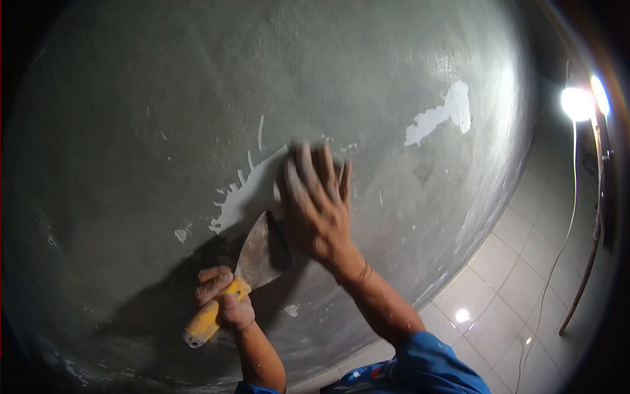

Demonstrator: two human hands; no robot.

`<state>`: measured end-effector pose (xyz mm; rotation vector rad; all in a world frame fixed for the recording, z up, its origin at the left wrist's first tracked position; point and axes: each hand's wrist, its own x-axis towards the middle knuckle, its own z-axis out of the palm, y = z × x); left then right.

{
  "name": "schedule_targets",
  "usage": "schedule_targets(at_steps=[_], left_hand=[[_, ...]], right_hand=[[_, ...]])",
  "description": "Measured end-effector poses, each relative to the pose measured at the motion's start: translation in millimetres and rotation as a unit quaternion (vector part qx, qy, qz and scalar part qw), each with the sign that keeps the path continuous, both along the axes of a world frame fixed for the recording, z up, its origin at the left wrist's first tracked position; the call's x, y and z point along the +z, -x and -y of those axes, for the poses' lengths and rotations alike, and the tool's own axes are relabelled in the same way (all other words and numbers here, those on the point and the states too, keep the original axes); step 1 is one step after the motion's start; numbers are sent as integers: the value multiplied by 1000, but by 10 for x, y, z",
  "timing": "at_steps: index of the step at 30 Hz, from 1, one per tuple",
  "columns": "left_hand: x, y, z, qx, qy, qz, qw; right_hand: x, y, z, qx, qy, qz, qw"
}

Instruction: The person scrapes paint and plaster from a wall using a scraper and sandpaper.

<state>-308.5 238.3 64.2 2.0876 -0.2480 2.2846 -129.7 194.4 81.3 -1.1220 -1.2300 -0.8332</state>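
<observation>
My left hand [235,311] is closed round the yellow handle of a putty knife [261,253]. Its broad, stained metal blade points up and to the right, close to the grey wall [164,72]. Against the wall, right of the blade, my right hand [318,203] lies flat with its fingers stretched out and slightly blurred. Whether anything is under that palm is hidden. A white patch [246,194] with ragged edges shows on the wall just left of my right fingers. White dust coats parts of both hands.
Farther right on the wall is a second white patch [446,113]. A bright lamp [577,104] hangs by a thin pole [597,210] at the right, with a white cable [558,262] trailing down. Pale floor tiles [502,276] lie beyond the wall's lower right edge.
</observation>
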Motion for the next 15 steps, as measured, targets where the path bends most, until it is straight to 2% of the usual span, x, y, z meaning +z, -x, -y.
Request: schedule_targets(at_steps=[2,3,5,7,9,11,12,14,15], left_hand=[[-8,-14,-35,-9,-2,10,1000],[-46,9,-30,-14,8,16,1000],[-44,65,-67,8,3,13,1000],[-3,95,-47,-56,38,77,995],[13,139,-29,-48,43,50,997],[30,63,-44,-24,14,39,999],[14,23,-1,-64,45,32,996],[24,18,-28,-19,5,3,1000],[40,0,-21,-16,-2,-15,1000]], right_hand=[[-651,120,-156,-54,17,30,998],[-833,141,-120,-51,68,30,996],[-591,118,-72,-51,100,16,994],[-105,-6,53,-21,102,3,995],[143,-26,41,-14,69,-16,997],[-37,-75,11,2,76,24,997],[-170,-255,48,-28,110,81,990],[-217,-798,70,-39,62,-16,997],[-166,-1005,5,-42,-12,-122,992]])
